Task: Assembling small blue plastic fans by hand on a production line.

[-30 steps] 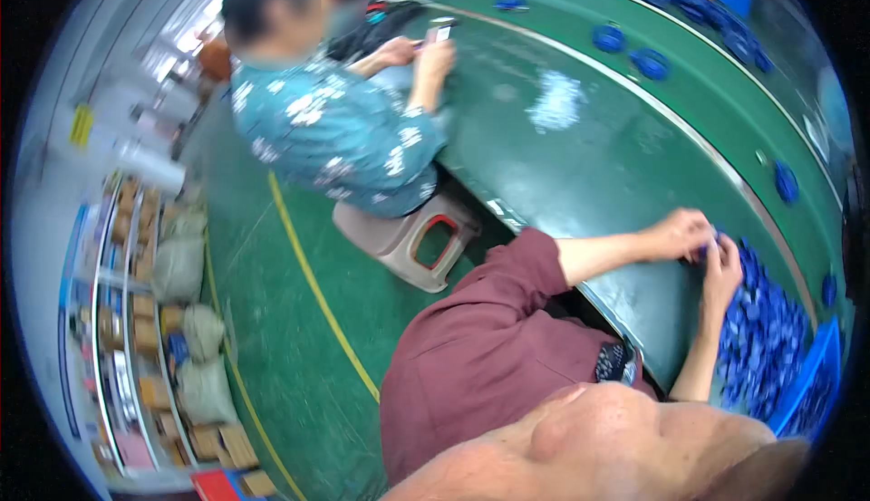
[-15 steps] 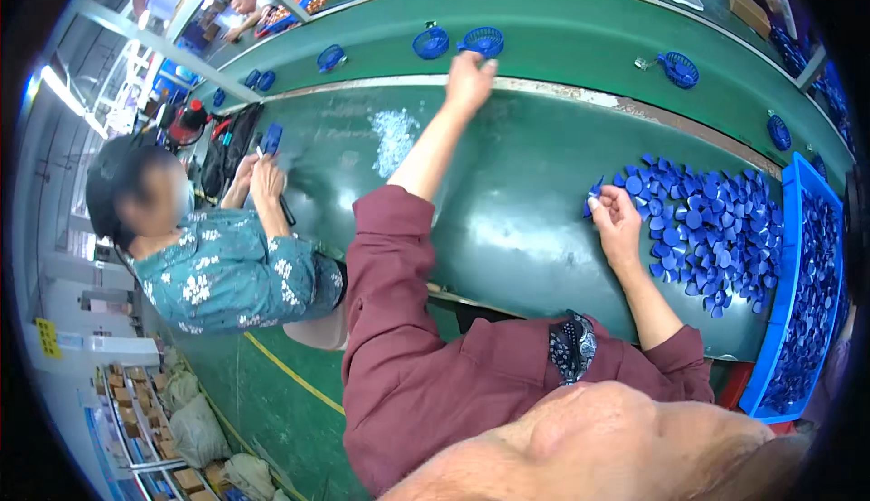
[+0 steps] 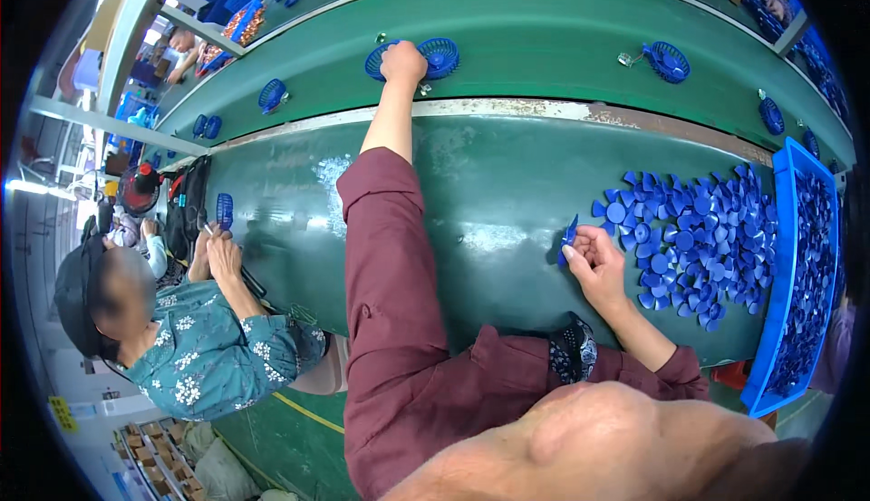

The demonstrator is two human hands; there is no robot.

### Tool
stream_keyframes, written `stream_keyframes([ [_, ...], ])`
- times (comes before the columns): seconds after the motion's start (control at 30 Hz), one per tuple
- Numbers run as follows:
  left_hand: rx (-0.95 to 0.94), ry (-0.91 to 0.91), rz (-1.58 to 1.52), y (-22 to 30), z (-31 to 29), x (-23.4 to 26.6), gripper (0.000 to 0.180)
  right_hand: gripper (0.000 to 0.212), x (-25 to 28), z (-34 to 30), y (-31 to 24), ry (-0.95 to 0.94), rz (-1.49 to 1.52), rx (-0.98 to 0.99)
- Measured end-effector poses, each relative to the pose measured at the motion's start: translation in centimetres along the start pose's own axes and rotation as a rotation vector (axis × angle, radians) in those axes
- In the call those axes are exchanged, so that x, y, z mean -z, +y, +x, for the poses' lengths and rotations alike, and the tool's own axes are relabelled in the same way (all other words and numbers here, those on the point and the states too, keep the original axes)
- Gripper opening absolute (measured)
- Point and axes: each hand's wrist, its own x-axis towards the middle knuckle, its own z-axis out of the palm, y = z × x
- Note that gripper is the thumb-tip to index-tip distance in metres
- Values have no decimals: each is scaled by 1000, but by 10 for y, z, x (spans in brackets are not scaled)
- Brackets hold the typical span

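Note:
My left hand point(image 3: 404, 62) reaches over the green belt, its fingers closed at the rim of a round blue fan guard point(image 3: 374, 61); the fingertips are partly hidden. A second blue fan guard point(image 3: 442, 57) lies right beside that hand. Above the worktable, my right hand point(image 3: 598, 264) pinches a small blue fan blade point(image 3: 568, 240) between thumb and fingers. To its right spreads a loose pile of blue fan blades point(image 3: 693, 238) on the green tabletop point(image 3: 507, 184).
A blue crate point(image 3: 781, 265) full of blades stands at the table's right end. More fan guards point(image 3: 669, 62) lie along the belt point(image 3: 544, 57). Small clear pieces point(image 3: 331, 195) are scattered left of my sleeve. At my left a co-worker point(image 3: 195, 338) in a floral shirt handles a blue part.
My left hand has moved left and farther over the belt, from the right guard to the left one. My right hand has drawn the blade slightly away from the pile. The view has shifted.

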Motion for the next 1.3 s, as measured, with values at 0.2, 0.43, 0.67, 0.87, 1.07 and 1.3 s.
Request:
stream_keyframes([
  [0.2, -168, 149, -115, 13, -41, 56, 23, 27, 1, 1, 4, -9, 26, -5],
  [0.43, -455, 127, -213, 2, -223, 84, 13, 25, 1, 2, -3, -25, 52, 39],
  [0.67, -616, 451, -372, 19, -296, 62, 11, 23, 0, 4, 1, 46, 100, 31],
  [0.87, -117, -275, -1370, 54, -304, 55, 31, 25, 13, 17, -20, 276, 176, 179],
  [1.07, 139, -676, -1862, 71, -320, 41, 17, 30, 31, -3, -70, 134, -143, 315],
  [1.3, 113, -758, -1943, 67, -326, 17, 15, 36, 15, -10, -79, 42, -633, 608],
])
